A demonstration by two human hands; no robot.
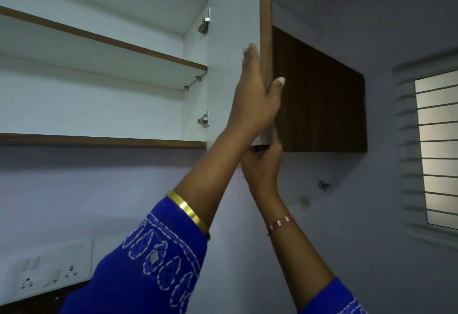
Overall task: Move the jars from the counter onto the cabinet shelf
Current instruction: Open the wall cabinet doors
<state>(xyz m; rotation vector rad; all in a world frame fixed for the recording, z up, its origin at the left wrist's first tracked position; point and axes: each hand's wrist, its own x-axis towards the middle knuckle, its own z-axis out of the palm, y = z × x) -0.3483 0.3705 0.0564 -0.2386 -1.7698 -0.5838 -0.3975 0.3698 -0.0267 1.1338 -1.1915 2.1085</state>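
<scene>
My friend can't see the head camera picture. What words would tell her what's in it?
Two hands hold the edge of an open cabinet door: the left hand grips its edge, the right hand holds its bottom corner. The white shelves inside look bare, and no jars are in view. A barred window is at right.

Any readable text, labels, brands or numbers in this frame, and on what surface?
None can be read.
Cabinet door, shelves and wall: no print visible.
Switch and socket panel: no legible markings; too dim and blurred.
Sleeve: embroidered pattern only, no letters.
</scene>
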